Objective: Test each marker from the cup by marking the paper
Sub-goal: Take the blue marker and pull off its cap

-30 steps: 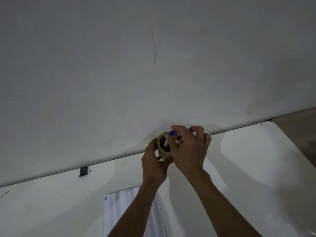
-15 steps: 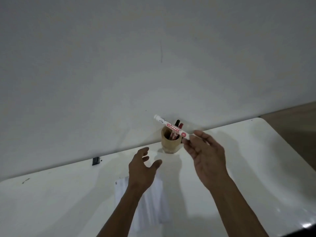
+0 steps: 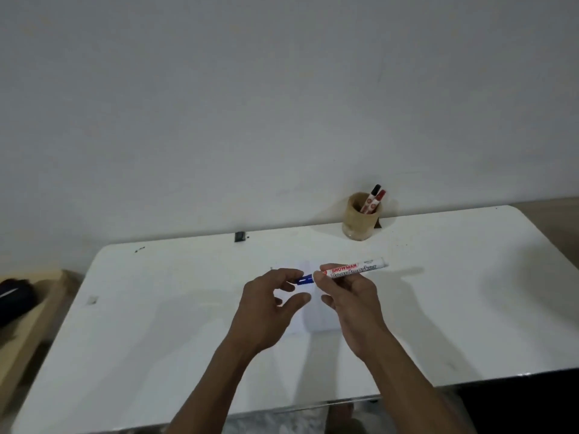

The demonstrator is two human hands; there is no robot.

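Observation:
My right hand (image 3: 351, 300) holds a white board marker (image 3: 357, 268) level by its barrel, above the middle of the white table (image 3: 150, 333). Its blue cap (image 3: 304, 280) points left, and the fingertips of my left hand (image 3: 269, 305) pinch that cap. A white sheet of paper (image 3: 316, 317) lies flat under both hands and is mostly hidden by them. At the table's back edge, against the wall, stands a tan cup (image 3: 360, 219) with two markers (image 3: 372, 198) leaning in it, one black-capped and one red-capped.
A small black object (image 3: 239, 236) sits at the table's back edge to the left of the cup. Off the table's left side is a wooden surface (image 3: 28, 333) with a dark item (image 3: 14, 300) on it. The wall rises right behind the table.
My right hand has carried the marker from the cup toward me, over the paper. My left hand left the cup and closed its fingertips on the blue cap. The view has tilted down.

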